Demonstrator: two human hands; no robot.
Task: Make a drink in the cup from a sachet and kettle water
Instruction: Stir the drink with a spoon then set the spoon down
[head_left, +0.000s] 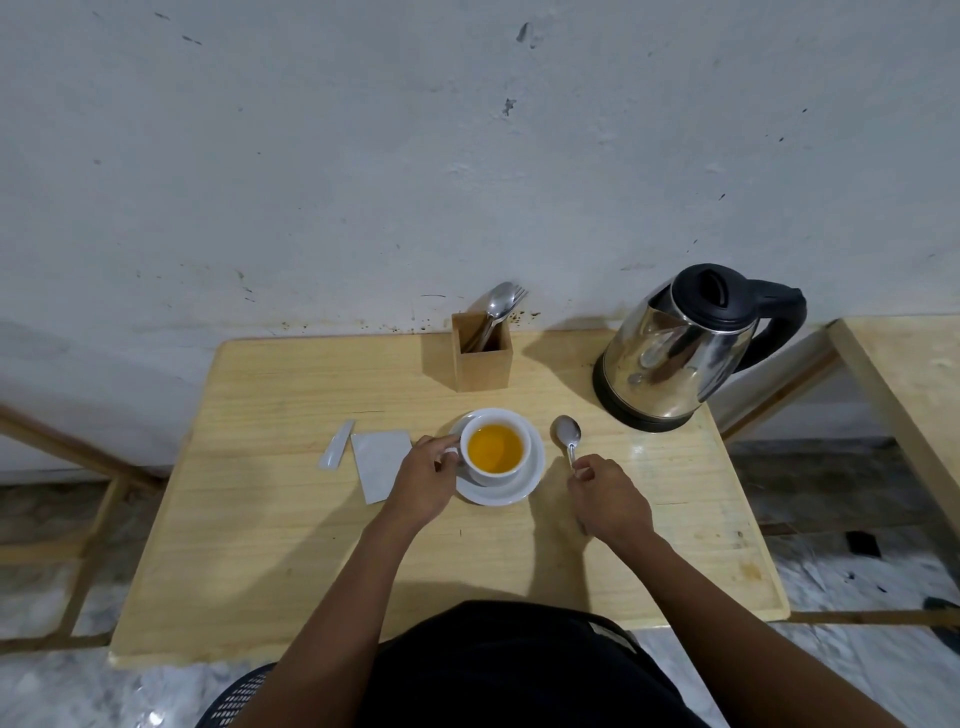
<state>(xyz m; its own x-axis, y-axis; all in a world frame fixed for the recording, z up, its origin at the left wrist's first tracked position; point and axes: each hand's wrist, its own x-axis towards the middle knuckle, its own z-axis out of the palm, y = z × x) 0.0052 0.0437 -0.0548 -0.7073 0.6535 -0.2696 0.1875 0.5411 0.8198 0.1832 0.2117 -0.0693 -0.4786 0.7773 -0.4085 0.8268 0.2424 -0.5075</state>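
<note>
So the cup (496, 448) sits on a saucer (524, 486) pretty much mid-table (291, 545), with the drink (494, 448) in it. Left of the saucer lies the opened sachet (382, 462), and its torn-off strip (336, 445) is just beside that, further left. Right of the saucer there's a spoon (568, 435), bowl pointing away from the person. Behind the cup, near the wall (363, 156), stands a cutlery holder (481, 351) with a few utensils in it. The kettle (680, 348) is at the back right corner. The left hand (423, 480) is at the cup's left side, the right hand (608, 499) at the spoon's handle end.
</note>
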